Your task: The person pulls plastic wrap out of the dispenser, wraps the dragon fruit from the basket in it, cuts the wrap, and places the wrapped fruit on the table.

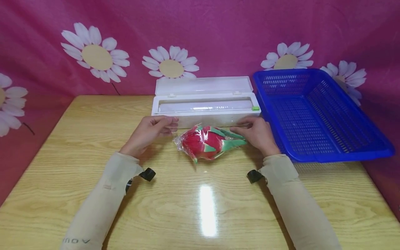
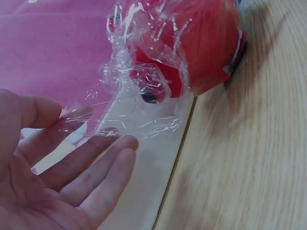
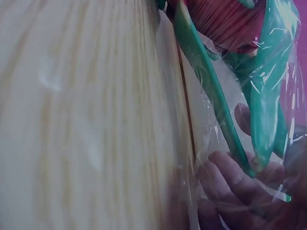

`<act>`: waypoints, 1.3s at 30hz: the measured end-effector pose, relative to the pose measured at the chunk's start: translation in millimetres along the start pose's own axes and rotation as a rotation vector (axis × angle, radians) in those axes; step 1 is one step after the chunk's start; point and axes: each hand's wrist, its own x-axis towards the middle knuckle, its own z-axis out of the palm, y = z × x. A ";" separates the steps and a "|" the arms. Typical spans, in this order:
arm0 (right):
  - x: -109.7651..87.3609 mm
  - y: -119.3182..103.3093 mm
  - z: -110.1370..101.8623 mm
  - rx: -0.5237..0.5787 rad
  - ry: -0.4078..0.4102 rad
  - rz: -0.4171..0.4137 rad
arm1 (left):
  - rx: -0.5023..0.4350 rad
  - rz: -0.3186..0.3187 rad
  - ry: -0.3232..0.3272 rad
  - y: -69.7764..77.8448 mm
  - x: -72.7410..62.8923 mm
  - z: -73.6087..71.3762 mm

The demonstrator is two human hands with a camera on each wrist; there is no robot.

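A red dragon fruit [image 1: 195, 142] with green leafy tips [image 1: 232, 144] is wrapped in clear cling film [image 2: 122, 72] at the middle of the table. My left hand [image 1: 148, 133] is left of the fruit and pinches a loose end of the film between thumb and forefinger; its other fingers [image 2: 108, 187] are spread. At the green tips, my right hand [image 1: 257, 135] pinches the film's other end, its fingers [image 3: 235, 184] seen partly through the plastic. Just behind the fruit stands a white cling film box [image 1: 206, 119], lid raised, with a film roll [image 1: 203, 106] inside.
A blue plastic basket [image 1: 281, 149] stands at the right, beside the box and close to my right hand. The wooden table [image 1: 175, 208] meets a pink flowered cloth [image 1: 218, 38] at the back. A green slider [image 1: 256, 108] sits on the box's right end.
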 end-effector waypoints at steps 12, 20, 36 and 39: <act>0.3 -2.9 -4.9 -0.055 0.080 0.014 | 0.047 0.068 -0.006 4.7 -3.2 1.2; 1.3 -3.1 -8.9 -0.036 0.046 0.043 | 0.046 0.075 -0.024 7.8 -5.1 3.9; 2.5 -3.4 -2.9 -0.118 0.130 -0.016 | 0.068 0.072 -0.014 7.6 -5.4 5.6; 3.0 -2.7 -2.5 -0.141 0.103 0.029 | 0.076 0.070 -0.014 7.0 -4.7 5.8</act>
